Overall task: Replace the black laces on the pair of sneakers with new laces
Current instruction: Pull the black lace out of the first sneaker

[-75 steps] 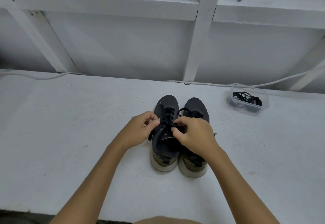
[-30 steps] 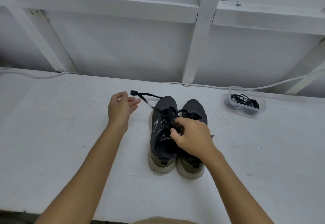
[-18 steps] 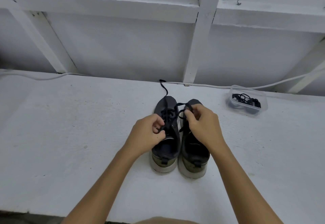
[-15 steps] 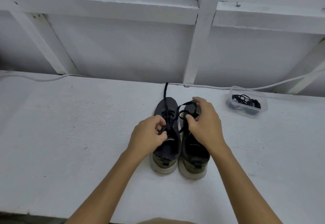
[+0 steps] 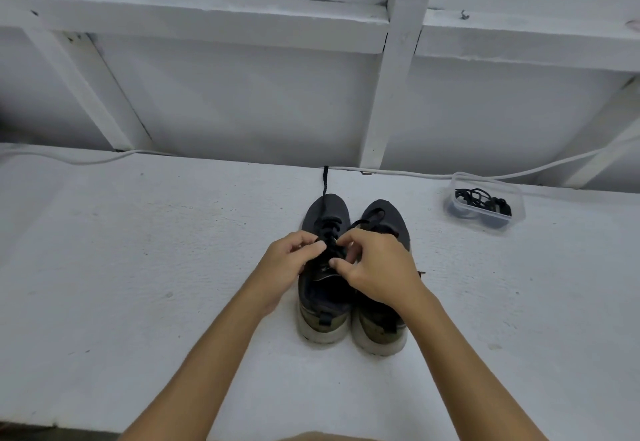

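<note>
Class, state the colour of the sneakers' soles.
Off-white, dirtied soles, clearest in the head view.

You've got a white-painted, kinda rough tabletop (image 5: pixel 138 267) running up to a white wall. Sitting on it dead center is the pair of dark sneakers (image 5: pixel 349 277), side by side, toes toward the wall. A loose black lace end (image 5: pixel 325 180) trails off the left shoe's toe onto the surface. Off to the right there's a clear plastic container (image 5: pixel 485 203) with black laces in it, and a white cable (image 5: pixel 398 173) runs along the back edge.
</note>
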The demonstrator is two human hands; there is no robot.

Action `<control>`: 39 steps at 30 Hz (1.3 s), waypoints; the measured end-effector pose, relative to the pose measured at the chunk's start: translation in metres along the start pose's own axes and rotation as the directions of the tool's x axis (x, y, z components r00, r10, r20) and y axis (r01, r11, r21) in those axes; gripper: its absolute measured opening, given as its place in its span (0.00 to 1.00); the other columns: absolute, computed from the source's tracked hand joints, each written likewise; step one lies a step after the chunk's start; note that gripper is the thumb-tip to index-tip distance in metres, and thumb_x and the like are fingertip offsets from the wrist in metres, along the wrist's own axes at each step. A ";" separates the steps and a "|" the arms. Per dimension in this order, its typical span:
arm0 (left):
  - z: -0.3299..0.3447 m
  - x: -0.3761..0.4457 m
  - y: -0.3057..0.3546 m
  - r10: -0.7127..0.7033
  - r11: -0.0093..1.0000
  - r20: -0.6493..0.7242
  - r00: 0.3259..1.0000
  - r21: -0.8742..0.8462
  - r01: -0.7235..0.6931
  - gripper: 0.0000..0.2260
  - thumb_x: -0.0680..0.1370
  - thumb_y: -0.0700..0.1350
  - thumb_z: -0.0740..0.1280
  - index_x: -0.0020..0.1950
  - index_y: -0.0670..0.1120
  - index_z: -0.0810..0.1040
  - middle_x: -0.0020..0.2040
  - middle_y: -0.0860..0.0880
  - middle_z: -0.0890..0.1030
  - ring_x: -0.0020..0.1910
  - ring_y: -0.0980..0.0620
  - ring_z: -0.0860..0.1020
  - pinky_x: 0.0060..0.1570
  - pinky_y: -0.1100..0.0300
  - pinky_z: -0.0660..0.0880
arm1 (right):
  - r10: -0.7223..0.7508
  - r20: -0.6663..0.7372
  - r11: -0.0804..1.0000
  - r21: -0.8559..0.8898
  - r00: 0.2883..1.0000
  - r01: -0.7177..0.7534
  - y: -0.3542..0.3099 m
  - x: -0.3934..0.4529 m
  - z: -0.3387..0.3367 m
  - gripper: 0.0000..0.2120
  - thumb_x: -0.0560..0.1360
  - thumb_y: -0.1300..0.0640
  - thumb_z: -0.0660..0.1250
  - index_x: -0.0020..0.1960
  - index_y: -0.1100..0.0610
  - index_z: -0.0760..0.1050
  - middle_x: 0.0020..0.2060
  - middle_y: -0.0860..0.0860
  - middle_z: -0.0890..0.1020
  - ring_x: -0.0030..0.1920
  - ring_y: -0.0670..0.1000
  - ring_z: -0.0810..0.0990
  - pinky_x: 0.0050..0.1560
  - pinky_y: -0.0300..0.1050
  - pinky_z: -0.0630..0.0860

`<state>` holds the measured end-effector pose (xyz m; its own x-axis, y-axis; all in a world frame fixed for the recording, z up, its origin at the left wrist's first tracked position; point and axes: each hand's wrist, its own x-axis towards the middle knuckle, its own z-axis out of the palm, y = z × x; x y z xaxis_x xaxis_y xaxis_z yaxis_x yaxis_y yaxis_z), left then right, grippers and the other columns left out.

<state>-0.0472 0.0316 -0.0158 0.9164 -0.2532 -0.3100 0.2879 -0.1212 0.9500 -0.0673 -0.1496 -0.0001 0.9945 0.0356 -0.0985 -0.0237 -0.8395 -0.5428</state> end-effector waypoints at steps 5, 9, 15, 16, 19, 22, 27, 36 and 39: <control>-0.020 0.005 0.006 0.002 0.975 0.158 0.987 -0.220 0.033 0.07 0.73 0.51 0.68 0.40 0.49 0.76 0.47 0.49 0.77 0.53 0.51 0.74 0.59 0.50 0.70 | 0.098 -0.055 0.995 -0.014 0.994 -0.099 -0.009 0.004 0.003 0.18 0.71 0.34 0.72 0.47 0.46 0.73 0.36 0.43 0.81 0.39 0.44 0.80 0.42 0.46 0.78; -0.021 0.007 0.004 0.031 0.950 0.180 0.983 -0.312 0.027 0.07 0.71 0.50 0.68 0.41 0.47 0.75 0.44 0.50 0.77 0.50 0.53 0.75 0.57 0.51 0.68 | 0.108 -0.110 0.994 -0.023 0.988 -0.111 -0.014 0.005 0.006 0.10 0.75 0.42 0.69 0.42 0.48 0.74 0.34 0.45 0.80 0.38 0.47 0.79 0.41 0.46 0.78; -0.022 0.008 0.006 0.038 0.859 0.099 0.994 -0.511 0.018 0.10 0.76 0.48 0.66 0.38 0.47 0.69 0.31 0.51 0.69 0.41 0.53 0.75 0.55 0.49 0.67 | 0.182 -0.133 0.972 0.177 0.974 -0.157 -0.012 0.004 -0.001 0.07 0.76 0.55 0.62 0.39 0.54 0.73 0.28 0.47 0.77 0.32 0.50 0.75 0.34 0.45 0.73; -0.024 0.008 0.005 0.054 0.817 0.093 0.994 -0.577 0.009 0.09 0.75 0.47 0.66 0.37 0.47 0.68 0.32 0.51 0.68 0.40 0.52 0.75 0.53 0.49 0.68 | 0.197 -0.155 0.963 0.214 0.968 -0.162 -0.011 0.003 -0.002 0.04 0.75 0.57 0.63 0.44 0.52 0.76 0.30 0.47 0.79 0.34 0.49 0.77 0.36 0.45 0.74; -0.031 0.009 0.000 0.068 0.698 0.060 0.996 -0.716 -0.005 0.10 0.71 0.43 0.67 0.37 0.49 0.66 0.30 0.52 0.66 0.35 0.53 0.71 0.50 0.50 0.69 | 0.217 -0.266 0.953 0.267 0.939 -0.145 -0.008 0.002 -0.006 0.08 0.75 0.60 0.64 0.51 0.50 0.76 0.35 0.45 0.80 0.37 0.45 0.78 0.36 0.43 0.72; -0.040 0.010 -0.003 0.068 0.640 0.008 0.998 -0.768 -0.037 0.09 0.74 0.41 0.67 0.39 0.50 0.67 0.26 0.54 0.63 0.28 0.56 0.64 0.43 0.55 0.65 | 0.265 -0.274 0.902 0.408 0.925 -0.138 -0.009 0.003 -0.012 0.16 0.74 0.61 0.64 0.59 0.47 0.73 0.38 0.45 0.80 0.39 0.43 0.78 0.39 0.40 0.72; -0.058 0.009 -0.002 0.018 0.552 -0.144 0.989 -0.823 -0.129 0.08 0.75 0.40 0.62 0.38 0.49 0.68 0.31 0.54 0.66 0.29 0.56 0.65 0.43 0.57 0.65 | 0.349 0.087 0.426 0.872 0.933 -0.241 -0.006 0.012 -0.023 0.22 0.74 0.65 0.59 0.64 0.50 0.75 0.31 0.46 0.81 0.36 0.47 0.74 0.39 0.43 0.68; -0.077 0.026 -0.016 -0.292 0.644 -0.339 0.894 -0.761 -0.078 0.10 0.85 0.48 0.58 0.46 0.48 0.74 0.27 0.55 0.68 0.21 0.57 0.60 0.36 0.64 0.64 | 0.309 0.145 -0.235 0.969 0.940 -0.073 0.024 0.017 -0.041 0.13 0.81 0.65 0.60 0.61 0.51 0.73 0.41 0.48 0.81 0.31 0.44 0.73 0.29 0.35 0.66; -0.085 0.028 -0.018 -0.318 0.585 -0.352 0.880 -0.803 -0.110 0.08 0.84 0.50 0.59 0.50 0.49 0.75 0.36 0.52 0.76 0.28 0.56 0.70 0.43 0.60 0.71 | 0.465 0.099 -0.134 0.990 0.880 -0.041 0.029 0.021 -0.042 0.13 0.81 0.66 0.61 0.60 0.53 0.77 0.45 0.48 0.82 0.36 0.45 0.77 0.34 0.37 0.68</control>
<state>-0.0027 0.1085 -0.0381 0.8132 0.1532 -0.5615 0.2914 0.7279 0.6206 -0.0429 -0.1960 0.0166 0.8539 -0.3051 -0.4216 -0.1385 0.6477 -0.7492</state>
